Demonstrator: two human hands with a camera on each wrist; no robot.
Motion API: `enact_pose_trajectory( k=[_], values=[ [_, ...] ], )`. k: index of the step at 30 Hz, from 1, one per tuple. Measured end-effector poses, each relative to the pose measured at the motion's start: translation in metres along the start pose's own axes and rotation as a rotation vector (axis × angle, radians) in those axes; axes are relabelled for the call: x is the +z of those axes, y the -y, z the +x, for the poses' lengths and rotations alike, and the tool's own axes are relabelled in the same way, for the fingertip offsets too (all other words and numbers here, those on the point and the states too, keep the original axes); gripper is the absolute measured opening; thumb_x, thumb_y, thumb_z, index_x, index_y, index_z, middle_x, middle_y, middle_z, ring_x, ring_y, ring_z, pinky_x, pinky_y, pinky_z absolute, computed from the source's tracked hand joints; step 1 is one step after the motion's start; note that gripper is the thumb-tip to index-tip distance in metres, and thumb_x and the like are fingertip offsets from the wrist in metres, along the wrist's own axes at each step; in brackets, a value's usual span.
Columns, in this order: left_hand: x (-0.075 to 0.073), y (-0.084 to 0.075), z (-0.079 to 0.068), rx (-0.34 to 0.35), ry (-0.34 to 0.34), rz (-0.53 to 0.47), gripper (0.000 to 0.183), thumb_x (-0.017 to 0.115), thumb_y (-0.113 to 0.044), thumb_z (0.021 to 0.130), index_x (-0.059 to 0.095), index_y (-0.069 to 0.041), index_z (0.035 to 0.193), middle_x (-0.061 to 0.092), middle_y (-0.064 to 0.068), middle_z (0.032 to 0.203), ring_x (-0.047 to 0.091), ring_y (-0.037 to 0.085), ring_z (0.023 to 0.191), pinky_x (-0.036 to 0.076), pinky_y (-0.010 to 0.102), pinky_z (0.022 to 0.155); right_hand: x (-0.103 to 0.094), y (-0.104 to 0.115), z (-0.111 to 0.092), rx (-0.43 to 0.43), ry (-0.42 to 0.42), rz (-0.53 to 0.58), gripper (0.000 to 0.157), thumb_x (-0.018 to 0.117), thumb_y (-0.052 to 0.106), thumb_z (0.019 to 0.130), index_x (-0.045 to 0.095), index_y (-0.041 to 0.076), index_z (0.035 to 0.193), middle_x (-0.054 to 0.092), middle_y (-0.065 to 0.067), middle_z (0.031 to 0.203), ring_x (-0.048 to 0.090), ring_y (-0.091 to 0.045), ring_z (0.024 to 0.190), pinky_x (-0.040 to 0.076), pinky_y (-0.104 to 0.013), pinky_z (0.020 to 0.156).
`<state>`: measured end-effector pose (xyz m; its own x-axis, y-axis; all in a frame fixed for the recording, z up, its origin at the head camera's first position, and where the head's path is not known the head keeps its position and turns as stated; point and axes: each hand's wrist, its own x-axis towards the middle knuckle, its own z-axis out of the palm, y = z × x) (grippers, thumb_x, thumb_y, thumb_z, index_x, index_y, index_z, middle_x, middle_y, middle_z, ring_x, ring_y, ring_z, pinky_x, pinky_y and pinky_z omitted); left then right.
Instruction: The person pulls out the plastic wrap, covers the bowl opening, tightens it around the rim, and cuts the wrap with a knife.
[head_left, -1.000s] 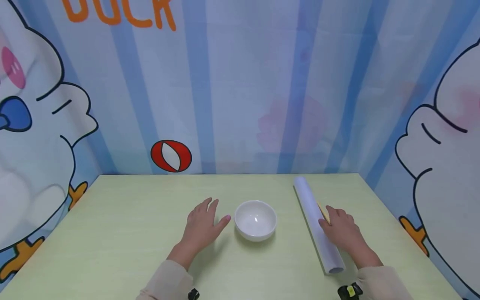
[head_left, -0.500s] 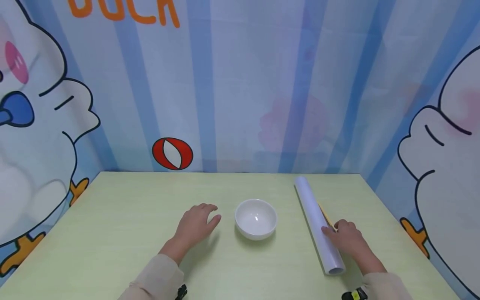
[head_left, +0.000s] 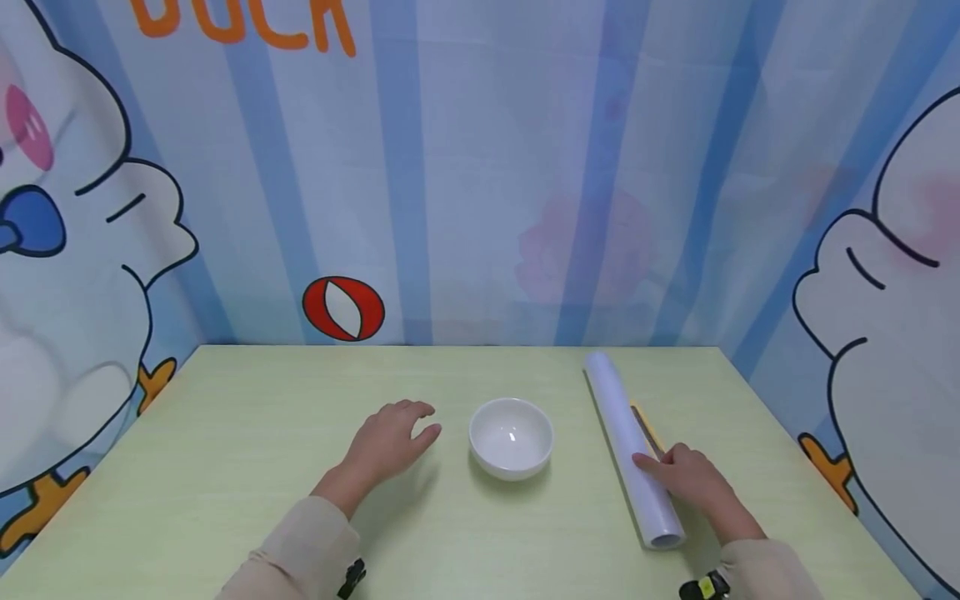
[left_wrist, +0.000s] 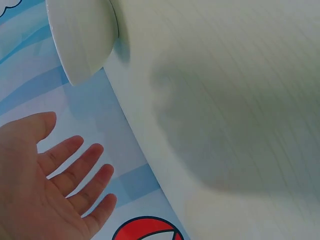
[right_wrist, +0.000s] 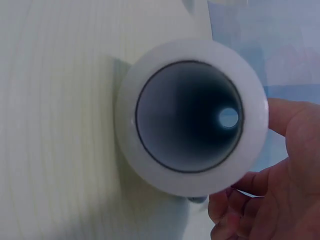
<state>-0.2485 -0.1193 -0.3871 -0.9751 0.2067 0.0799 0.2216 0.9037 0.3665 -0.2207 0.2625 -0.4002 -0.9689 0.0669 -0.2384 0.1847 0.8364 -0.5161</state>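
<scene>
A white bowl [head_left: 511,439] stands on the table, also cut off at the top of the left wrist view. My left hand [head_left: 387,446] hovers left of it, holding nothing, fingers spread and slightly bent. Right of the bowl lies a long white hollow roll [head_left: 630,450], seen end-on in the right wrist view. Beside its right side is a thin yellow stick [head_left: 647,429] with a dark grey strip along it; its exact kind is unclear. My right hand [head_left: 692,479] has its fingers curled at the stick's near end, the thumb over the roll. The grasp is partly hidden.
The pale yellow-green table [head_left: 247,467] carries the bowl, roll and stick. A blue striped curtain [head_left: 480,167] with cartoon prints stands behind its far edge and along both sides.
My left hand drew back left from the bowl, its fingers less stretched. My right hand came down toward me, fingers curling at the stick. The roll shifted slightly left and the stick's grey strip shows.
</scene>
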Motion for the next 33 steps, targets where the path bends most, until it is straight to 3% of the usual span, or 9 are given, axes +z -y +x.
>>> enact_pose_trajectory(
  k=[7, 13, 21, 28, 33],
  values=[
    [0.006, 0.004, -0.001, -0.011, 0.001, 0.012, 0.041, 0.055, -0.037, 0.09, 0.057, -0.012, 0.123, 0.057, 0.008, 0.127, 0.051, 0.028, 0.119, 0.042, 0.047, 0.098, 0.007, 0.011, -0.003, 0.005, 0.006, -0.007, 0.062, 0.052, 0.058, 0.084, 0.051, -0.003, 0.094, 0.057, -0.012, 0.084, 0.052, -0.019, 0.07, 0.039, -0.028, 0.056],
    [0.008, 0.008, -0.002, -0.03, 0.005, -0.014, 0.04, 0.056, -0.036, 0.09, 0.058, -0.011, 0.122, 0.058, 0.008, 0.125, 0.051, 0.028, 0.118, 0.041, 0.047, 0.099, 0.012, 0.019, -0.004, 0.001, 0.001, -0.013, 0.053, 0.054, 0.055, 0.084, 0.051, 0.002, 0.086, 0.056, -0.008, 0.078, 0.051, -0.018, 0.067, 0.037, -0.027, 0.055],
    [0.016, 0.011, 0.0, -0.016, 0.038, -0.062, 0.039, 0.056, -0.035, 0.09, 0.059, -0.01, 0.119, 0.059, 0.008, 0.122, 0.052, 0.028, 0.117, 0.042, 0.047, 0.098, 0.015, 0.023, -0.003, -0.041, -0.023, -0.059, 0.042, 0.061, 0.042, 0.083, 0.05, 0.001, 0.084, 0.053, -0.007, 0.073, 0.048, -0.017, 0.064, 0.037, -0.027, 0.053],
    [0.017, 0.009, -0.001, -0.045, 0.053, -0.149, 0.039, 0.055, -0.035, 0.09, 0.058, -0.01, 0.121, 0.058, 0.007, 0.123, 0.05, 0.028, 0.119, 0.04, 0.046, 0.1, 0.017, 0.026, 0.0, -0.07, -0.046, -0.087, 0.04, 0.061, 0.04, 0.083, 0.05, 0.001, 0.083, 0.052, -0.006, 0.071, 0.047, -0.016, 0.062, 0.036, -0.026, 0.052],
    [0.015, 0.009, 0.0, -0.056, 0.049, -0.152, 0.038, 0.055, -0.034, 0.091, 0.058, -0.01, 0.12, 0.058, 0.008, 0.123, 0.051, 0.028, 0.118, 0.041, 0.046, 0.099, 0.02, 0.036, 0.004, -0.102, -0.08, -0.17, 0.037, 0.061, 0.039, 0.083, 0.053, 0.003, 0.081, 0.052, -0.005, 0.067, 0.047, -0.016, 0.059, 0.035, -0.027, 0.05]
  ],
)
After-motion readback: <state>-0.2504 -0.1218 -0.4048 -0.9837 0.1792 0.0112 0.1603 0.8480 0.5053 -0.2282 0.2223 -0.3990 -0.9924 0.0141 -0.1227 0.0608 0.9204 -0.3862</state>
